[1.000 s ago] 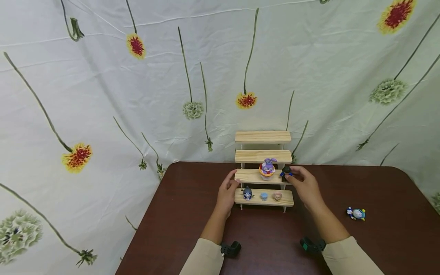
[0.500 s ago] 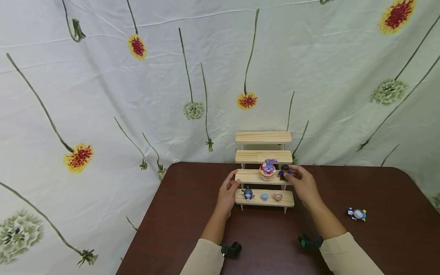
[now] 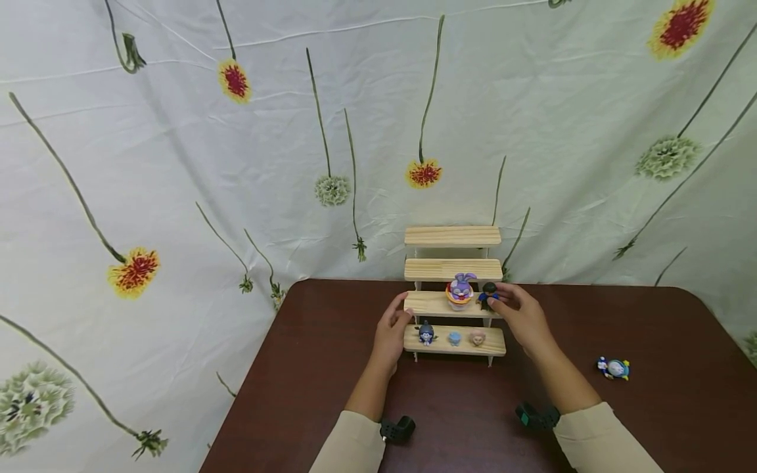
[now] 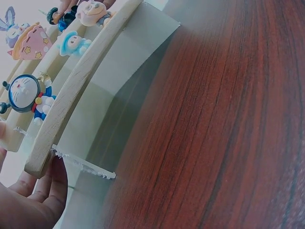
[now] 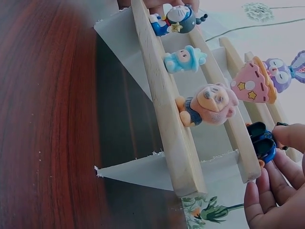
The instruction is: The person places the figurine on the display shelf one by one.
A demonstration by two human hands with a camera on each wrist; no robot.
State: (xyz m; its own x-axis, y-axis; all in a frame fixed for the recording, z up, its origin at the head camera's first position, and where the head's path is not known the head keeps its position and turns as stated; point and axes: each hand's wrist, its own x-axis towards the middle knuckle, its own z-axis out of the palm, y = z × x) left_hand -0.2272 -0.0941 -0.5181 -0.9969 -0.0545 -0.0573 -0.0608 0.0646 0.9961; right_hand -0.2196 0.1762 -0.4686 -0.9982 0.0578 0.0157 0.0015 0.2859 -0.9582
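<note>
A tiered wooden display stand (image 3: 452,268) stands on the table. My left hand (image 3: 390,335) grips its left end at the second step from the bottom. On that step's right end, my right hand (image 3: 526,322) pinches a small black-and-blue figurine (image 3: 487,297); its soles face the camera in the right wrist view. Left of it is a purple rabbit figurine (image 3: 460,289) in a pink, star-dotted base. The bottom step bears a dark-helmeted Doraemon-like figurine (image 4: 26,93), a light-blue hatted figurine (image 5: 186,59) and a pink fuzzy figurine (image 5: 209,105).
A blue-and-yellow figurine (image 3: 614,368) lies on the dark red-brown table (image 3: 319,368), right of the right forearm. Behind the stand hangs a white flower-printed cloth (image 3: 266,144). White side supports (image 5: 138,171) hold the steps.
My right hand has shifted the black-and-blue figurine slightly left and back on its step, toward the rabbit figurine. My left hand has kept its place on the stand.
</note>
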